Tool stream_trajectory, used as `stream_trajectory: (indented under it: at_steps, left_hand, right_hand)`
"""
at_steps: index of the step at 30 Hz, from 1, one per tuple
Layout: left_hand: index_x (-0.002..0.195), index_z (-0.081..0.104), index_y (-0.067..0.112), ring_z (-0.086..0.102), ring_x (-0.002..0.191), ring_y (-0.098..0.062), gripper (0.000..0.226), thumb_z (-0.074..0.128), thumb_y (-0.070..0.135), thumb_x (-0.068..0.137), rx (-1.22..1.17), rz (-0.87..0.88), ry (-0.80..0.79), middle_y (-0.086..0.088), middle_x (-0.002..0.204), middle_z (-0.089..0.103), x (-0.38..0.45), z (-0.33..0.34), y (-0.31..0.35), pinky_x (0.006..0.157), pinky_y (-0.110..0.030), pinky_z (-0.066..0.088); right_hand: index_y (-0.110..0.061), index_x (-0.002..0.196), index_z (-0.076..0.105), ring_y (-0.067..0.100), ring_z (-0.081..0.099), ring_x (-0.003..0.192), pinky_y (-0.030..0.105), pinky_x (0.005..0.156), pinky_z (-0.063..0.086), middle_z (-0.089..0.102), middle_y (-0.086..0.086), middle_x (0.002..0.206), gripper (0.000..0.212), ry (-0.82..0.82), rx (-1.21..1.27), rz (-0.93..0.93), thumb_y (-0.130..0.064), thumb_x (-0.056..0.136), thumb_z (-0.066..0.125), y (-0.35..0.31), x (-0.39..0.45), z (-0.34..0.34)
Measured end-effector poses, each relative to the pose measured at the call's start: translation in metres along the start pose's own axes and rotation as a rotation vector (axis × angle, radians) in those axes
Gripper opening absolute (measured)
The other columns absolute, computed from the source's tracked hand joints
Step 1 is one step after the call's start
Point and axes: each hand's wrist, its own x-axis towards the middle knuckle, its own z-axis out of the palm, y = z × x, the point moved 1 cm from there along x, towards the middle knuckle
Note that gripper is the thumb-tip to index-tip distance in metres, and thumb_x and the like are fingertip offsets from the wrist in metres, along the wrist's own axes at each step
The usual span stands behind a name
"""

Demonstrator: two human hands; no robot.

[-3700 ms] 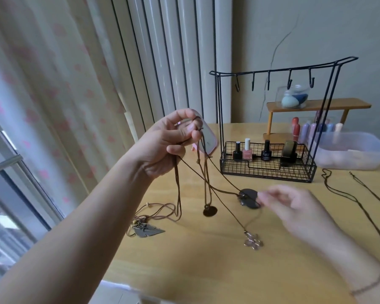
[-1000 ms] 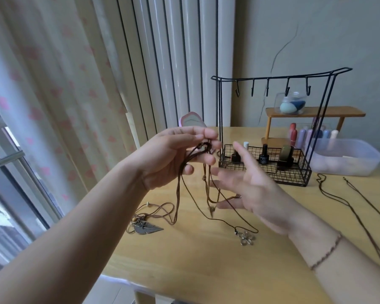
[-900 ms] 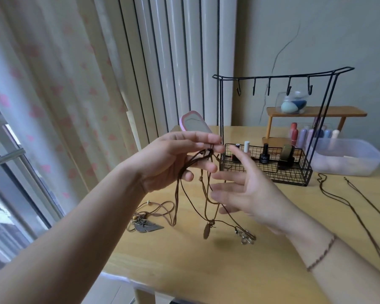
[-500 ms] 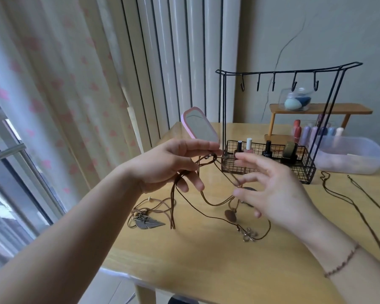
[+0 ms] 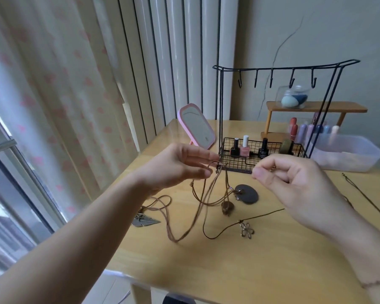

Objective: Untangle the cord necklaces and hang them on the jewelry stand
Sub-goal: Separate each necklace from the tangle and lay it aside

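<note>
My left hand [image 5: 180, 166] is raised above the wooden table [image 5: 228, 266] and pinches a bunch of tangled brown cords [image 5: 208, 194] at their top. From the bunch hang a small brown pendant [image 5: 227, 208] and a dark oval disc pendant [image 5: 248, 196] that touches the table. My right hand [image 5: 294, 185] has its fingers curled, thumb against forefinger. A dark cord with a flower pendant [image 5: 246, 230] runs over the table and up under it. A leaf pendant [image 5: 145, 221] lies at the left on its loose cord. The black wire jewelry stand [image 5: 285, 68] has bare hooks.
Nail polish bottles stand in the stand's wire basket [image 5: 228, 170]. A pink mirror [image 5: 195, 126] stands left of it. A clear plastic tub [image 5: 347, 154] and a wooden shelf [image 5: 316, 106] are at the back right. Two more cords [image 5: 364, 194] lie at the right edge.
My right hand has curled from open fingers into a pinch and drawn back to the right. The flower pendant's cord now trails toward it. My left hand has lowered a little, and the disc pendant rests on the table.
</note>
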Motion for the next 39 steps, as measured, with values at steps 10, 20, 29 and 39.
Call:
stream_trajectory:
  at_steps: [10, 20, 29, 39]
  left_hand:
    - [0.087, 0.071, 0.006, 0.069, 0.068, -0.016, 0.012, 0.070, 0.004, 0.076, -0.246, 0.063, 0.083, -0.008, 0.074, 0.072, 0.004, 0.014, -0.001, 0.066, -0.025, 0.058]
    - [0.088, 0.068, 0.001, 0.070, 0.068, -0.017, 0.007, 0.069, -0.001, 0.082, -0.210, 0.081, 0.030, -0.009, 0.073, 0.072, 0.002, 0.022, 0.005, 0.068, -0.028, 0.059]
    - [0.099, 0.067, 0.003, 0.073, 0.074, -0.020, 0.009, 0.060, 0.002, 0.093, -0.084, 0.025, -0.020, -0.008, 0.078, 0.074, -0.003, 0.021, 0.006, 0.066, -0.028, 0.058]
    - [0.093, 0.063, 0.007, 0.072, 0.076, -0.021, 0.012, 0.055, 0.000, 0.097, -0.007, 0.019, -0.088, -0.015, 0.084, 0.070, -0.005, 0.021, 0.002, 0.066, -0.028, 0.056]
  right_hand:
    - [-0.029, 0.079, 0.078, 0.005, 0.067, 0.071, 0.028, 0.067, 0.052, 0.072, -0.016, 0.074, 0.018, -0.160, -0.155, -0.060, -0.043, 0.083, 0.066, 0.005, -0.007, 0.004]
    - [-0.025, 0.081, 0.076, 0.005, 0.064, 0.064, 0.023, 0.059, 0.052, 0.070, -0.012, 0.068, 0.023, 0.238, -0.168, -0.120, -0.046, 0.072, 0.077, -0.008, 0.002, 0.035]
    - [-0.030, 0.086, 0.068, 0.002, 0.058, 0.063, 0.019, 0.055, 0.045, 0.066, -0.013, 0.074, 0.010, 0.136, -0.276, -0.142, -0.025, 0.093, 0.063, 0.002, 0.007, 0.029]
    - [-0.031, 0.087, 0.052, 0.004, 0.059, 0.075, 0.017, 0.065, 0.046, 0.063, -0.003, 0.082, 0.020, 0.059, -0.079, -0.069, -0.017, 0.100, 0.048, 0.001, 0.007, 0.024]
